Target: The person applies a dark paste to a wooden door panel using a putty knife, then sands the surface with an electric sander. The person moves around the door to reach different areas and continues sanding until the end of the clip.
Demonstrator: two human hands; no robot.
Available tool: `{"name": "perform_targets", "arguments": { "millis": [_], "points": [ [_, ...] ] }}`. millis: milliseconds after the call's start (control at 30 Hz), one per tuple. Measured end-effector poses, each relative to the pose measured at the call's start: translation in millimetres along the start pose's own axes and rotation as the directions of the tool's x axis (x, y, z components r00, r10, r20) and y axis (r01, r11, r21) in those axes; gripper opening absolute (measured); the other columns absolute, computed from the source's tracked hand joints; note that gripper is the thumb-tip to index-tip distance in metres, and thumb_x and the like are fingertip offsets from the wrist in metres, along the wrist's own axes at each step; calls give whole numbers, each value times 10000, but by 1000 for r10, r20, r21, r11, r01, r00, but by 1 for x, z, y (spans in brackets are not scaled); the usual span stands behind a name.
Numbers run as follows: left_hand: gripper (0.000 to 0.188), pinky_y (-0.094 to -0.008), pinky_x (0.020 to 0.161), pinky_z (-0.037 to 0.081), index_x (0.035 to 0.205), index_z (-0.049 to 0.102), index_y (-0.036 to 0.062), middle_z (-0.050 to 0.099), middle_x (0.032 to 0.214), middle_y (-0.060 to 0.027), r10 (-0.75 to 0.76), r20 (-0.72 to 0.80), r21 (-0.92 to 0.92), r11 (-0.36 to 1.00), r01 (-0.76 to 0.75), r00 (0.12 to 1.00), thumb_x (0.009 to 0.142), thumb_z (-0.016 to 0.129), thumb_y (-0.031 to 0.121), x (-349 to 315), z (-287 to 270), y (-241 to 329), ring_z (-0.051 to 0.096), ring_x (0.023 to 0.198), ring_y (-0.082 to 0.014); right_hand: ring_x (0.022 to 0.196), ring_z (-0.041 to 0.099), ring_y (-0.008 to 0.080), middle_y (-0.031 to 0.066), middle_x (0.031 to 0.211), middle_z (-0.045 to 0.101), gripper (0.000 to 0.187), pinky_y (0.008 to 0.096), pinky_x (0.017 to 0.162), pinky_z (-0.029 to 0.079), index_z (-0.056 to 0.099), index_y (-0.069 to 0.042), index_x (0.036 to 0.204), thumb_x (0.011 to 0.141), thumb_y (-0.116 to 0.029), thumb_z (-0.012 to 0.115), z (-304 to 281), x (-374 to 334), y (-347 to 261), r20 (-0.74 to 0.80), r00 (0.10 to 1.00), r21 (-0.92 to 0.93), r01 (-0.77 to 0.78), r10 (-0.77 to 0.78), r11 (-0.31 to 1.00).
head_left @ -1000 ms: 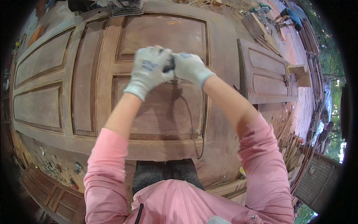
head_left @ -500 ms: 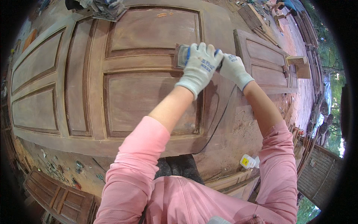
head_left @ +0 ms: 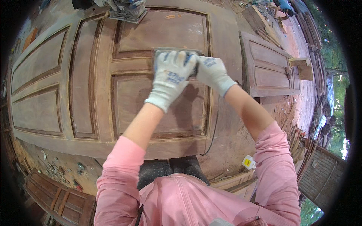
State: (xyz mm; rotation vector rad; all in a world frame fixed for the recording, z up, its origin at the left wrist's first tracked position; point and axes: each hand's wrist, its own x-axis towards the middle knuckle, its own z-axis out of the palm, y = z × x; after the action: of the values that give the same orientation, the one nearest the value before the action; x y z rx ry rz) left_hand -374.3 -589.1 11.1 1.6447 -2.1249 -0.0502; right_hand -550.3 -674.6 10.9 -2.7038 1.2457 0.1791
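Note:
A panelled wooden door (head_left: 85, 113) lies flat before me, its surface pale with dust. On its middle rail, between two panels, sits a power sander (head_left: 155, 60) with a greyish body, mostly covered by my gloves. My left hand (head_left: 171, 75), in a white knit glove with blue marks, is wrapped over the top of the sander. Gripping the sander's right end is my right hand (head_left: 213, 71), gloved alike, its fingertips partly hidden. A black cord (head_left: 215, 133) hangs over the door's near edge.
Across the door's far edge, another person's gloved hand (head_left: 137, 3) is at a second sander (head_left: 128, 14). A smaller panelled door (head_left: 269, 64) lies at right, with a wooden block (head_left: 301, 67) by it. A white bottle (head_left: 248, 162) and a dark panelled piece (head_left: 60, 196) are near me.
Both hands have moved left along the rail with the sander, and the cord has shifted left too. The view has shifted slightly.

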Motion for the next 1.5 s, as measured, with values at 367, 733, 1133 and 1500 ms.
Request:
{"name": "perform_targets", "arguments": {
  "millis": [367,733,1133,1500],
  "points": [
    [877,-541,1124,389,1441,575,164,595,1403,-111,-50,29,183,982,43,998,626,897,209,-75,-60,-124,546,1333,-344,858,787,308,141,991,788,305,451,696,612,662,-33,1241,970,-144,580,3,67,-143,-175,974,115,163,-142,980],
    [838,-539,1029,410,1363,572,202,594,1265,-70,38,-10,58,998,-38,999,617,935,318,2,16,26,574,1214,-306,932,785,335,140,1018,794,316,475,777,618,667,-74,1244,958,-203,629,12,-26,15,-112,994,70,-2,10,998],
    [542,-486,937,498,1234,669,182,704,1192,-104,-27,331,-112,991,68,943,788,796,463,106,36,88,688,1163,-300,1048,742,382,194,1060,778,426,466,901,584,739,-49,1077,843,-398,808,-19,-32,144,316,943,31,-125,109,992],
    [515,-458,955,551,1221,670,155,740,1161,-147,-181,324,-88,972,220,929,859,709,519,53,-25,-28,720,1120,-294,1046,747,369,184,1087,780,378,469,901,595,739,-59,1128,900,-360,724,-54,61,9,373,914,43,157,-161,987]
  ]
}}
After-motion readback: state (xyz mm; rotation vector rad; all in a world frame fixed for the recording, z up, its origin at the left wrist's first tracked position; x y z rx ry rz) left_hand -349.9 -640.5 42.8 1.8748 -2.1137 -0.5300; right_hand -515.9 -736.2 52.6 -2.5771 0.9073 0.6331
